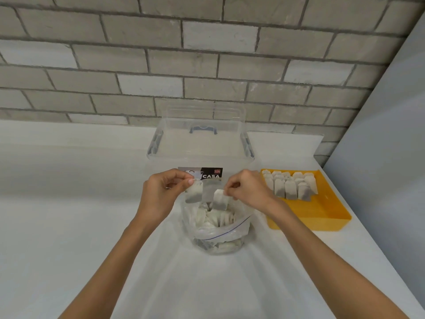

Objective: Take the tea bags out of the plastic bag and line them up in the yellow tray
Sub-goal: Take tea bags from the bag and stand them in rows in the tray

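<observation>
Left hand (pixel 161 192) pinches tea bag (pixel 194 192) by top edge, fingers (pixel 184 181) curled. Right hand (pixel 249 192) pinches second tea bag (pixel 220 200) the same way. Both hang over open plastic bag (pixel 222 236) on white tabletop (pixel 80 226). Yellow tray (pixel 322 215) to right holds lined-up tea bags (pixel 291 186), apparently two overlapping rows. Clear box (pixel 200 146) behind.

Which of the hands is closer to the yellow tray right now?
The right hand is nearer, just left of the yellow tray. The left hand is farther left, across the plastic bag.
</observation>
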